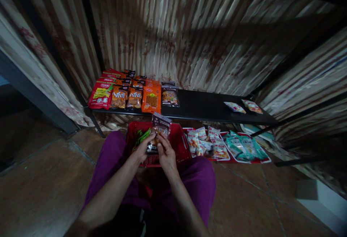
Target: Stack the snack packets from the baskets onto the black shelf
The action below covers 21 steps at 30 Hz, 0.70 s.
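Observation:
Both of my hands hold a dark brown snack packet with a checkered top edge, above a red basket. My left hand grips its left side, and my right hand has its fingers on the packet's front and right side. Green packets lie in the basket's left part. Behind it, on a black shelf, similar brown packets stand beside an orange packet, with orange-and-black packets and red packets farther left.
Two white-and-red packets lie on the shelf's right part. To the right on the floor, red trays hold several small white packets and teal packets. Black shelf posts rise at the sides, with a striped curtain behind.

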Each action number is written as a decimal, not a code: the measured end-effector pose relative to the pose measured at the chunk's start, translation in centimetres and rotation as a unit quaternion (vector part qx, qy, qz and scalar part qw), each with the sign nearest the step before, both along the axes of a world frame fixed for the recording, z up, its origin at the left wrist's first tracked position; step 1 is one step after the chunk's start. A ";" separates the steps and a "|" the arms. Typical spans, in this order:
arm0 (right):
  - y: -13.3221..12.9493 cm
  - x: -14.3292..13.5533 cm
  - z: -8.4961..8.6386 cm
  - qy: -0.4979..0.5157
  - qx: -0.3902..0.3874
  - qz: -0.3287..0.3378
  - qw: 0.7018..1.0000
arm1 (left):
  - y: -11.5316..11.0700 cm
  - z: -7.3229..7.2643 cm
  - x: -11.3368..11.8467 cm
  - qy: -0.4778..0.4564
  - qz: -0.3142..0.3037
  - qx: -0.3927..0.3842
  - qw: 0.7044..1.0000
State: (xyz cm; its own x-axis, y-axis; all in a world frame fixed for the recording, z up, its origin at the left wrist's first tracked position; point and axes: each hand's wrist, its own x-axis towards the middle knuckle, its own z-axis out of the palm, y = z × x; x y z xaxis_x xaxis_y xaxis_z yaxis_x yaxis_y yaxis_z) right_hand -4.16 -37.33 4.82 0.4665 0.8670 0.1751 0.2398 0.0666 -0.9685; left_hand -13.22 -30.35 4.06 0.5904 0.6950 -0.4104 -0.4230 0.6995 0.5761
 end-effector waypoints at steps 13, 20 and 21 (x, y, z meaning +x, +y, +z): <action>0.5 4.9 -1.3 0.098 -0.039 -0.162 0.981 | 1.7 -0.7 0.8 -0.076 -0.030 -0.063 0.995; 0.6 6.8 -1.4 0.234 -0.126 -0.116 0.957 | 1.9 -0.7 1.6 -0.060 -0.015 -0.068 0.996; 0.5 7.1 -1.5 0.244 -0.134 -0.101 0.955 | 1.9 -0.8 1.7 -0.060 -0.014 -0.069 0.996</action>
State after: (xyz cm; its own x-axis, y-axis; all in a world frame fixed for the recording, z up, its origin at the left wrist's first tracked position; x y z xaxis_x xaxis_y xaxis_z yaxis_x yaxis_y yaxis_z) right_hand 2.93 -36.83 3.28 0.5981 0.7341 -0.3216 -0.2626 -0.1997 -0.9440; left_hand -11.52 -28.44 3.30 0.6597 0.6198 -0.4250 -0.4626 0.7806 0.4203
